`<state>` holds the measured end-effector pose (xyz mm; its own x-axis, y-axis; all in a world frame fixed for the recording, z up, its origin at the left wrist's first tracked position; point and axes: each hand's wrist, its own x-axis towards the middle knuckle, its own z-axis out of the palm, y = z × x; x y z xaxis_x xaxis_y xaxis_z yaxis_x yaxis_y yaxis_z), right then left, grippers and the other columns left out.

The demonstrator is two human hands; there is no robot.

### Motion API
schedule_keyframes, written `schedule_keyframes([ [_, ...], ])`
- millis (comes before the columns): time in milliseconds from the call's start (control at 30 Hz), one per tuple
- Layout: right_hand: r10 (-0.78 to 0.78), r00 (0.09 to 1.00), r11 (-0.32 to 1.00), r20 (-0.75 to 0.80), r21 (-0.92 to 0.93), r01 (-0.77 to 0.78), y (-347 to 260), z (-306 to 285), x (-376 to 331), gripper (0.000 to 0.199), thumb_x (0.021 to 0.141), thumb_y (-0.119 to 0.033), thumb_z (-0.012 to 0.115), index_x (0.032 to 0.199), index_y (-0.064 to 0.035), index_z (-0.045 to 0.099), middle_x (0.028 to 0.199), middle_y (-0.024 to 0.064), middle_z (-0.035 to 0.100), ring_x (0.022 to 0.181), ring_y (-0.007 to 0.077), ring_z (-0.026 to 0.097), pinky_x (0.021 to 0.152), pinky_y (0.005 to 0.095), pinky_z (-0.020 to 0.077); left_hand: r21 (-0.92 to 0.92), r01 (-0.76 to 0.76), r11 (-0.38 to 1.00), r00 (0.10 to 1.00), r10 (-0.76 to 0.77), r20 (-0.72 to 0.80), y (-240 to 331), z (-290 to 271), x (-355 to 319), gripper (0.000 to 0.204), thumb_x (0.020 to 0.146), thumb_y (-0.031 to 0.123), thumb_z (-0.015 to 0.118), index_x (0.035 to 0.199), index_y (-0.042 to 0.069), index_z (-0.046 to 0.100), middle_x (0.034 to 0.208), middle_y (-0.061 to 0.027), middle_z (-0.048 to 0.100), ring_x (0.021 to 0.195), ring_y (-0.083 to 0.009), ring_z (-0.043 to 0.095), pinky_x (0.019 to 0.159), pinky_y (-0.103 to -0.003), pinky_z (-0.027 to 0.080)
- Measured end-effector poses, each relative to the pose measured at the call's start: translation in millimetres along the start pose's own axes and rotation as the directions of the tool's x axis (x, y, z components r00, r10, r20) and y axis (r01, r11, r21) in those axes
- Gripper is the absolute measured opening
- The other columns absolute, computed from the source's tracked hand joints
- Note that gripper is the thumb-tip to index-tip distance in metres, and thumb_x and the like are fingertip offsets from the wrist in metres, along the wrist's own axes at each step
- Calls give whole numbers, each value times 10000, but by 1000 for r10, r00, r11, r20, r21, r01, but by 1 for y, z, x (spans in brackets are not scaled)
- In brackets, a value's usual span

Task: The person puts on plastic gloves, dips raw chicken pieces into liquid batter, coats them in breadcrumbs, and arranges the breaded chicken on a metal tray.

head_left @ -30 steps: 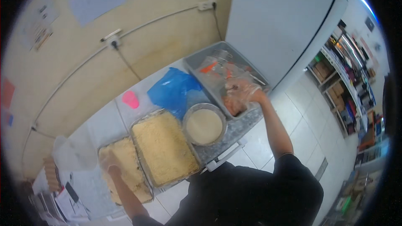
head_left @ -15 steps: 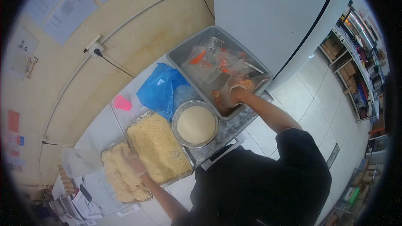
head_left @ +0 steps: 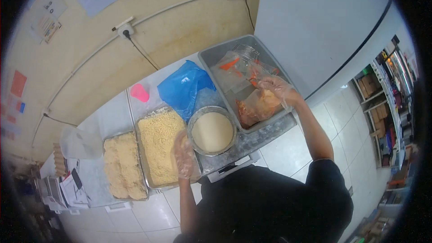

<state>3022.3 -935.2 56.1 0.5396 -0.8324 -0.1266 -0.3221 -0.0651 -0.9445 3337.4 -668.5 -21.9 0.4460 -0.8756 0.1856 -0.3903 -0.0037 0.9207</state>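
My left hand (head_left: 183, 158), in a clear plastic glove, hovers over the right edge of a metal tray of yellow crumbs (head_left: 157, 146). Its fingers look stretched out, with nothing seen in them. Over a grey tub (head_left: 208, 56), my gloved right hand (head_left: 275, 88) has its fingers curled at a clear plastic bag (head_left: 258, 107) of orange-red, meat-like pieces; the exact grip is blurred. Between the hands stands a round bowl of pale cream batter (head_left: 212, 132). Left of the crumbs, another tray holds coated pieces (head_left: 126, 166) under pale crumbs.
A blue plastic bag (head_left: 184, 87) lies behind the bowl, near a pink cup (head_left: 139, 93). Flat clear bags with orange contents (head_left: 230, 64) and a wire basket (head_left: 246, 52) share the tub. A clear container (head_left: 80, 143) stands far left. A white fridge-like cabinet (head_left: 315, 31) rises behind the tub.
My left hand has moved right, from the coated pieces to the crumb tray's right edge. My right hand has lifted and shifted within the tub area. The head view has shifted.
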Motion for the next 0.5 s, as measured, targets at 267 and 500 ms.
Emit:
schedule_keyframes([
  [267,21,999,962,-30,-272,-29,68,132,-13,412,973,-340,553,1212,-6,587,1006,76,648,900,212,612,829,349,480,-119,67,991,904,-10,428,40,105,8,566,942,258,618,1372,-31,389,1211,-140,563,1131,-248,554,965,-399,456],
  [500,16,970,994,242,-107,10,1,173,-37,334,913,-241,618,1134,11,618,993,147,655,931,262,637,820,370,501,-605,186,774,962,-18,273,7,79,-10,453,908,71,584,1315,-35,415,1098,-103,570,952,-167,564,816,-341,487],
])
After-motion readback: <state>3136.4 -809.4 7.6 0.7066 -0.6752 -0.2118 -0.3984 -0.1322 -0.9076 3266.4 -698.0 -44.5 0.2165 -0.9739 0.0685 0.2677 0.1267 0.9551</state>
